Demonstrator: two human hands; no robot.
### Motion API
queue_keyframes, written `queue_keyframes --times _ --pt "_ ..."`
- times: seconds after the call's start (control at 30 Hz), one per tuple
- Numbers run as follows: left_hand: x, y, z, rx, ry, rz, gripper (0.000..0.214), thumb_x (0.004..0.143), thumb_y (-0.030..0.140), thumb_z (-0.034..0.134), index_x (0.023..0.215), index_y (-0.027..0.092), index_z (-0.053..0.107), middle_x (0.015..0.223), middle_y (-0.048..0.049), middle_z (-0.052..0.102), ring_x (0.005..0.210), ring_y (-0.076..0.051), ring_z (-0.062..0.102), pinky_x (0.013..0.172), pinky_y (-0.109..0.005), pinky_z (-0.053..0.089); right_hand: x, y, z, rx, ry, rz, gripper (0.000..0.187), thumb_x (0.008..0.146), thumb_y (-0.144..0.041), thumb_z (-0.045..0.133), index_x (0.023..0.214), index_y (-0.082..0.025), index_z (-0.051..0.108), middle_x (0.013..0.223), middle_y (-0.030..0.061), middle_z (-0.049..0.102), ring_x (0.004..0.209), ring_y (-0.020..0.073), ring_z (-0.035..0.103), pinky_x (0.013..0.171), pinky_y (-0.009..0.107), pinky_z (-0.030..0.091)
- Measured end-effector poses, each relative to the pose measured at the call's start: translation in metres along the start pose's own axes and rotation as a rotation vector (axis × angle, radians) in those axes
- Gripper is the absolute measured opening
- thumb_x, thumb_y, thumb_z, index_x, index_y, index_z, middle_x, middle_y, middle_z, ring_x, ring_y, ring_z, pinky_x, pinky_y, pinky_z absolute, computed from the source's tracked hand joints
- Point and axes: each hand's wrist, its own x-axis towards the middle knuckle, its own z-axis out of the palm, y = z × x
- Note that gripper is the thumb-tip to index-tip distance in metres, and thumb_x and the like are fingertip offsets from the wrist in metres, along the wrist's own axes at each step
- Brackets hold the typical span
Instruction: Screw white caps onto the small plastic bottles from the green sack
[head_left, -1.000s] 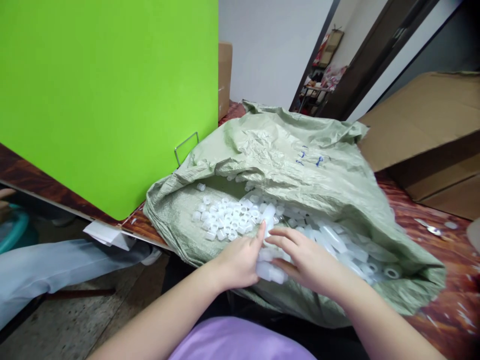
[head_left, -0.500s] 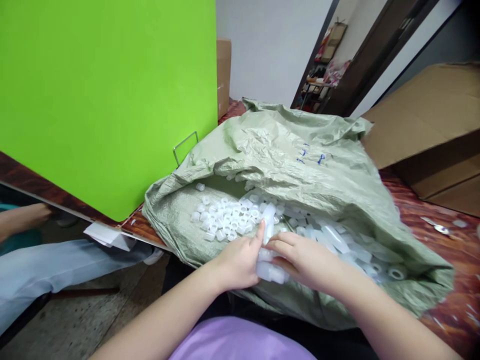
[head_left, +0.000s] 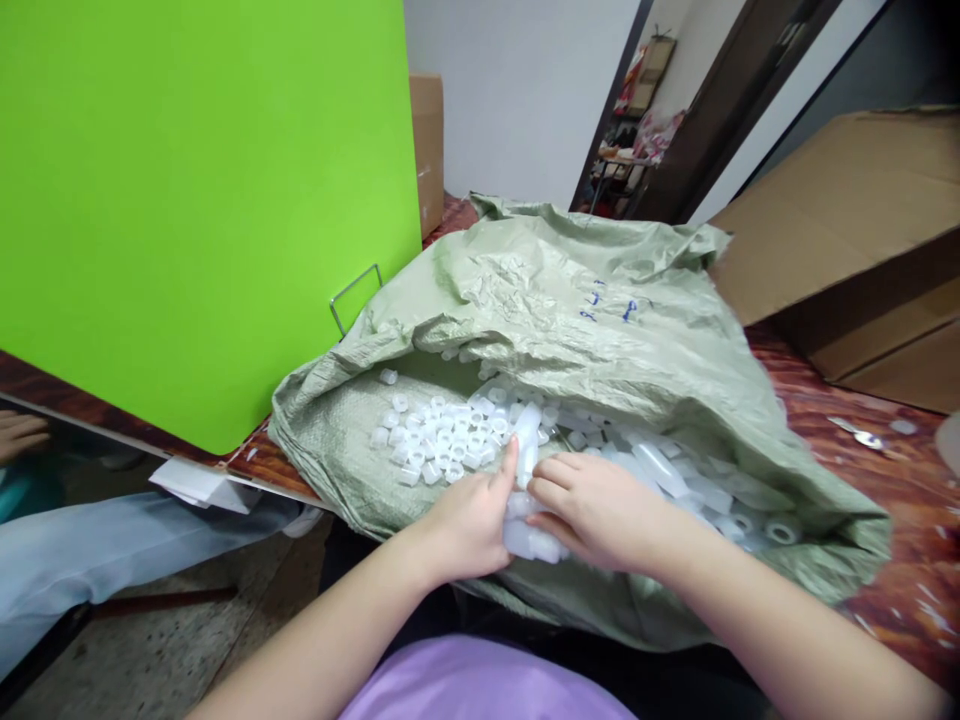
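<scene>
A pale green woven sack (head_left: pixel 585 320) lies open on the table, its mouth facing me. Inside lie several small translucent white plastic caps (head_left: pixel 442 440) and longer translucent tubes (head_left: pixel 660 470). My left hand (head_left: pixel 469 525) is closed around a bundle of translucent tubes (head_left: pixel 529 540) at the sack's mouth, thumb up against one upright tube (head_left: pixel 527 440). My right hand (head_left: pixel 600 510) sits just beside it, fingers curled and pinching at the same bundle.
A bright green board (head_left: pixel 202 200) stands on the left of the reddish wood-pattern table (head_left: pixel 900 470). Cardboard boxes (head_left: pixel 847 230) sit at the right. Another person's hand (head_left: pixel 19 435) and pale trouser leg (head_left: pixel 112 550) show at the far left.
Both hands stay together on the tube bundle with only slight finger shifts. The view has drifted a little to the right. The other person's hand at the left has moved.
</scene>
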Motion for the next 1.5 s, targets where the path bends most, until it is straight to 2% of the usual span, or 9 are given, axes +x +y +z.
queue_keyframes --times 0.13,0.23,0.4,0.57,0.77,0.93,1.23,1.4,1.5 --pt "0.001 0.000 -0.002 -0.041 -0.006 0.033 0.111 0.065 0.021 0.059 0.137 0.014 -0.025 0.116 -0.0174 0.057 0.098 -0.031 0.058 0.077 -0.040 0.048 -0.003 0.005 0.001 -0.074 0.052 -0.150 0.027 0.088 -0.018 0.045 0.114 -0.017 0.054 0.100 0.0103 0.060 0.083 0.0210 0.057 0.070 0.034 0.046" --pt "0.002 0.002 -0.005 -0.039 -0.021 0.015 0.111 0.064 0.021 0.060 0.138 0.012 -0.023 0.110 -0.0174 0.060 0.094 -0.031 0.060 0.075 -0.039 0.048 -0.002 0.003 0.002 -0.091 0.015 -0.171 0.023 0.087 -0.014 0.045 0.106 -0.015 0.059 0.090 0.0086 0.063 0.074 0.0197 0.058 0.066 0.032 0.046" --pt "0.002 0.004 -0.004 0.020 -0.030 -0.011 0.111 0.062 0.019 0.059 0.138 0.013 -0.022 0.110 -0.0176 0.059 0.094 -0.033 0.059 0.074 -0.041 0.048 0.005 0.001 0.000 0.035 0.007 -0.005 0.023 0.090 -0.023 0.044 0.093 -0.014 0.064 0.079 0.0079 0.064 0.070 0.0189 0.060 0.064 0.031 0.047" --pt "0.002 0.003 -0.004 -0.044 -0.035 -0.009 0.111 0.063 0.021 0.060 0.138 0.014 -0.021 0.112 -0.0162 0.059 0.095 -0.032 0.059 0.073 -0.040 0.048 -0.004 0.006 -0.004 0.173 -0.004 -0.042 0.029 0.089 -0.021 0.044 0.116 -0.019 0.055 0.095 0.0084 0.062 0.082 0.0184 0.060 0.067 0.029 0.048" --pt "0.003 0.001 -0.004 -0.041 -0.021 -0.012 0.113 0.061 0.019 0.061 0.138 0.016 -0.022 0.110 -0.0139 0.060 0.092 -0.030 0.059 0.074 -0.039 0.048 -0.007 0.006 0.005 0.016 -0.015 -0.095 0.030 0.084 -0.009 0.044 0.111 -0.012 0.057 0.089 0.0108 0.064 0.074 0.0191 0.060 0.067 0.032 0.047" --pt "0.001 0.000 0.001 -0.032 0.010 -0.022 0.111 0.062 0.018 0.060 0.139 0.016 -0.020 0.111 -0.0151 0.058 0.094 -0.030 0.058 0.075 -0.039 0.048 -0.001 0.004 0.008 0.125 -0.021 -0.008 0.029 0.082 -0.013 0.050 0.110 -0.011 0.057 0.085 0.0092 0.064 0.072 0.0192 0.060 0.063 0.030 0.047" --pt "-0.005 0.001 0.009 -0.018 0.096 -0.035 0.102 0.069 0.024 0.057 0.140 0.019 -0.016 0.108 -0.0116 0.059 0.093 -0.027 0.058 0.076 -0.039 0.047 0.011 -0.001 -0.003 0.378 -0.075 0.121 0.026 0.078 -0.011 0.054 0.102 -0.015 0.063 0.091 0.0069 0.066 0.083 0.0190 0.061 0.074 0.029 0.047" --pt "-0.005 0.001 0.007 -0.051 0.114 -0.084 0.097 0.066 0.023 0.058 0.143 0.016 -0.001 0.111 -0.0123 0.059 0.094 -0.027 0.058 0.079 -0.040 0.047 -0.001 -0.007 0.001 0.539 0.043 0.209 0.030 0.084 -0.021 0.054 0.114 -0.018 0.058 0.098 0.0061 0.065 0.090 0.0181 0.059 0.079 0.030 0.047" --pt "-0.011 0.004 0.001 -0.093 0.126 -0.095 0.092 0.062 0.020 0.059 0.142 0.017 0.014 0.110 -0.0103 0.060 0.094 -0.026 0.058 0.082 -0.040 0.047 -0.014 0.002 0.006 0.561 0.175 0.422 0.032 0.088 -0.027 0.049 0.119 -0.023 0.052 0.105 0.0026 0.064 0.090 0.0143 0.061 0.077 0.026 0.049"
